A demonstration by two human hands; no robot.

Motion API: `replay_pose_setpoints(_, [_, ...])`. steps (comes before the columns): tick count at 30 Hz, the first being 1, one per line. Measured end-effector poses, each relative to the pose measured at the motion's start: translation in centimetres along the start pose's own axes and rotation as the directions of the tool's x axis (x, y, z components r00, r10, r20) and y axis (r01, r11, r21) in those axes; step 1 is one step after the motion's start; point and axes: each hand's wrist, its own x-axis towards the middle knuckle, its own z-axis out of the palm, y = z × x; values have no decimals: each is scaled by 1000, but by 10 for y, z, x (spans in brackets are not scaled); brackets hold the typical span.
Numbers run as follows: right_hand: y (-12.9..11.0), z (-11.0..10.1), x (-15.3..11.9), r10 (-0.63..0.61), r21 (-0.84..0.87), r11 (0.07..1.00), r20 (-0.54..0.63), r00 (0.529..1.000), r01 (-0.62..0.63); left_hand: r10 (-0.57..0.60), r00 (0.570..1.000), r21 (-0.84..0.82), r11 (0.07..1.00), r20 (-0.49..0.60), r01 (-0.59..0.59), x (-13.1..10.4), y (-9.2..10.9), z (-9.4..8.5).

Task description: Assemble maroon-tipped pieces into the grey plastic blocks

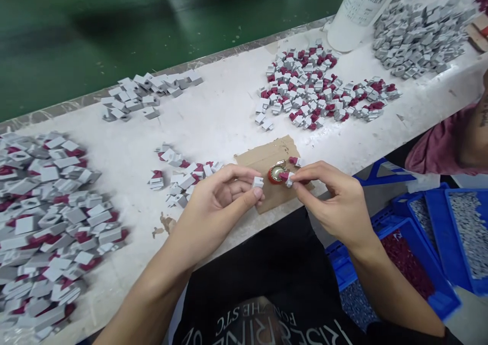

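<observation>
Between the thumb and fingers of my left hand [224,202] is a small grey plastic block [257,182]. My right hand [335,197] pinches a grey and maroon plastic piece [286,178], its maroon end over a small round bottle cap [275,173] with a red rim. I cannot tell whether the piece touches the cap or what the cap holds. Under the cap lies a flat sheet of brown cardboard [247,156]. Another grey and maroon piece [294,161] rests on the cardboard just beyond my right fingertips.
Joined grey and maroon pieces form piles at the left [49,223] and the far middle [312,85]. Grey blocks lie in a cluster [148,93] and a heap [419,37]. A white bottle [354,14] stands behind. Blue crates [438,233] sit low right, near another person's arm [475,131].
</observation>
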Motion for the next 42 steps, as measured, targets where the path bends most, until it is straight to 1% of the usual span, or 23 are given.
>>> replay_pose_setpoints(6, [0, 0, 0, 5, -4, 1000, -2, 1000, -5, 13, 1000, -33, 999, 1, -13, 2, -2, 7])
replay_pose_setpoints(8, [1, -1, -1, 32, 33, 999, -19, 999, -31, 10, 1000, -35, 999, -3, -10, 4, -2, 9])
replay_pose_setpoints(10, [2, -3, -1, 96, 117, 989, -45, 994, -90, 20, 1000, -46, 999, -9, -20, 7, -1, 10])
replay_pose_setpoints(12, [4, -6, -1, 189, 253, 953, -60, 980, -168, 38, 999, -67, 997, -15, -39, 10, -1, 13])
replay_pose_setpoints(15, [5, -10, 2, 313, 462, 849, -52, 948, -255, 58, 998, -111, 992, -9, -58, 17, 0, 19])
replay_pose_setpoints(17, [5, -11, 4, 355, 543, 789, -23, 935, -286, 69, 998, -150, 986, 10, -67, 20, 1, 26])
replay_pose_setpoints(19, [4, -12, 6, 368, 573, 760, 8, 930, -306, 86, 996, -195, 978, 34, -78, 23, 1, 32])
replay_pose_setpoints(22, [1, -12, 6, 361, 581, 757, 9, 933, -299, 104, 992, -260, 962, 64, -84, 24, 0, 39])
replay_pose_setpoints(25, [1, -12, 4, 337, 562, 780, -6, 942, -275, 103, 992, -296, 952, 73, -77, 23, -1, 42])
replay_pose_setpoints(32, [1, -12, 1, 280, 488, 842, -26, 960, -233, 96, 993, -300, 951, 75, -69, 24, -2, 42])
replay_pose_setpoints(34, [-2, -11, 1, 263, 456, 863, -35, 964, -219, 97, 992, -281, 957, 74, -73, 25, -2, 42])
replay_pose_setpoints(37, [-6, -11, 3, 247, 414, 884, -17, 969, -218, 106, 992, -197, 976, 73, -90, 24, -3, 41])
replay_pose_setpoints(39, [-9, -11, 3, 245, 411, 882, 12, 969, -228, 115, 991, -150, 983, 73, -103, 21, -2, 40])
replay_pose_setpoints(42, [-13, -10, 3, 246, 421, 875, 38, 969, -239, 105, 992, -133, 987, 67, -95, 15, -1, 39])
